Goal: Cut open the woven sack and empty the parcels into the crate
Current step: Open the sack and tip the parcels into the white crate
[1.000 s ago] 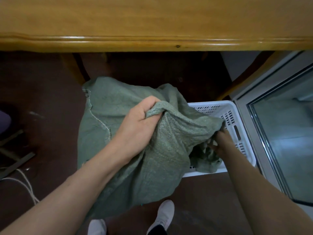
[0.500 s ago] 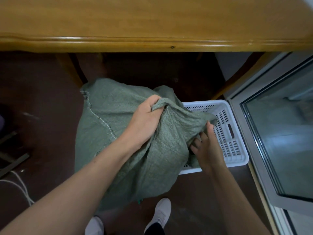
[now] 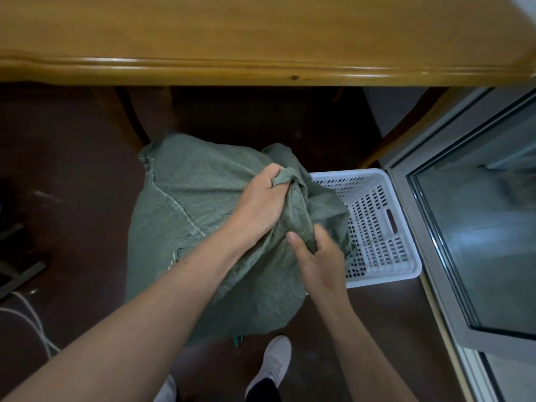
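A green woven sack (image 3: 203,198) stands on the dark floor, bulging, with a white stitched seam down its left side. My left hand (image 3: 261,204) is closed on a bunched fold of its top. My right hand (image 3: 319,256) grips the sack's cloth just below and to the right of the left hand, thumb on top. The sack's right end droops over the left rim of a white perforated plastic crate (image 3: 385,227). What shows of the crate's inside is bare. No parcels are visible.
A wooden table edge (image 3: 261,68) overhangs the far side. A glass door in a grey frame (image 3: 478,227) stands right of the crate. White cords (image 3: 32,323) lie on the floor at left. My white shoes (image 3: 274,364) are just below the sack.
My right hand came out of the sack's mouth by the crate, moved left and up, and took hold of the cloth beside the left hand. The left hand kept its grip.
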